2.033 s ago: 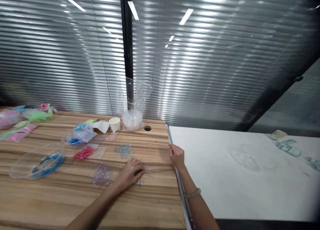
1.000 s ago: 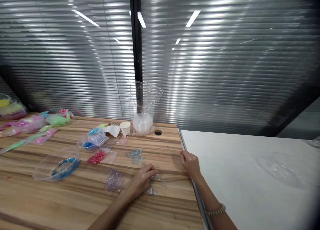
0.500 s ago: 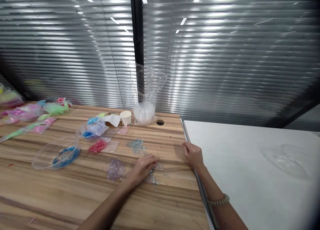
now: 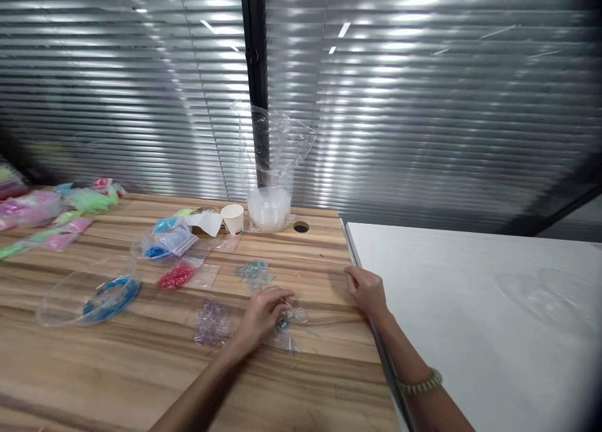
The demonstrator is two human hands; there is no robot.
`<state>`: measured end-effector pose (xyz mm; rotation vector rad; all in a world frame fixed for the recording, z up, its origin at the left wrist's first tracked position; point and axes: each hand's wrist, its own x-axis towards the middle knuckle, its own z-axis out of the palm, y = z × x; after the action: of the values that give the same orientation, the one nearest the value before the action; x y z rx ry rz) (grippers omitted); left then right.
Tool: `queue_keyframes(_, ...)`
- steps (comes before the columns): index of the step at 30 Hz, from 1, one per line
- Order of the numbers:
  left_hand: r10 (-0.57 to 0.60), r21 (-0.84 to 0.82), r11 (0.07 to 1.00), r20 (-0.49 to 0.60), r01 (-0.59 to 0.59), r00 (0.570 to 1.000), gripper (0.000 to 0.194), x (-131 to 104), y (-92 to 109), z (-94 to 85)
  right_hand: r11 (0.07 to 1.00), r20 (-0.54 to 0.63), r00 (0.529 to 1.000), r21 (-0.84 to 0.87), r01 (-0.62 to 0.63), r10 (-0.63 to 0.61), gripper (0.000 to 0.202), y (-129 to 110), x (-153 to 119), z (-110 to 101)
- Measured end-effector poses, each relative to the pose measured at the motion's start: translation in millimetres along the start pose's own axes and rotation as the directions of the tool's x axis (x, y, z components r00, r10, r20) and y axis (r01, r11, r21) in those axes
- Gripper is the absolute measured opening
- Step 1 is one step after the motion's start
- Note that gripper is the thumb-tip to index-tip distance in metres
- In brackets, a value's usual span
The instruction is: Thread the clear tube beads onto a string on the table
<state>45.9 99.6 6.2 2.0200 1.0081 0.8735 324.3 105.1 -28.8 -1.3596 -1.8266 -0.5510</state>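
My left hand (image 4: 262, 313) hovers over a small loose heap of clear and bluish tube beads (image 4: 285, 333). Its thumb and fingers are bent together in a pinch, and anything between the tips is too small to make out. At the table's right edge, my right hand (image 4: 368, 290) is curled closed on the wood, its fingertips hidden from view; what it may hold cannot be seen. Left of my left hand lies a pile of pale purple tube beads (image 4: 212, 323). Just beyond it is a pile of grey-blue tube beads (image 4: 254, 271).
Red beads in a small bag (image 4: 175, 275) lie left, near a clear round dish with blue beads (image 4: 113, 297) and another dish of bags (image 4: 169, 239). A paper cup (image 4: 233, 219) and bagged plastic bowls (image 4: 269, 209) stand behind. A white table (image 4: 446, 306) adjoins at right.
My left hand has shifted slightly left and lifted its fingers a little from the bead heap. My right hand stays in nearly the same spot. The whole view has turned slightly.
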Motion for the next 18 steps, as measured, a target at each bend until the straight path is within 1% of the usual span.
queue_keyframes(4, -0.017, 0.016, 1.0, 0.07, 0.016, 0.997, 0.02, -0.7, -1.7, 1.1, 1.0, -0.005, 1.0, 0.008, 0.008, -0.008, 0.024, -0.1, 0.4, 0.8)
queue_keyframes(7, 0.017, 0.04, 0.999, 0.105, -0.021, 0.994, 0.018, -0.9, -4.1, 2.9, 0.999, -0.009, 1.0, 0.011, 0.03, -0.03, 0.024, -0.7, 2.0, 0.6)
queue_keyframes(11, 0.066, 0.053, 0.996, 0.133, -0.074, 0.989, 0.019, -0.1, -3.3, 1.3, 0.998, -0.017, 0.998, 0.012, 0.068, -0.068, 0.023, -1.8, 4.7, -0.6)
queue_keyframes(16, 0.05, 0.059, 0.996, 0.174, -0.061, 0.983, 0.019, 0.5, 0.4, -2.5, 0.996, -0.006, 0.997, 0.028, 0.08, -0.08, 0.023, -2.7, 6.0, -1.6)
queue_keyframes(18, 0.058, 0.052, 0.996, 0.17, -0.067, 0.984, 0.018, 0.2, 0.4, -2.5, 0.997, 0.0, 0.997, 0.025, 0.074, -0.074, 0.024, -2.8, 5.6, -1.5)
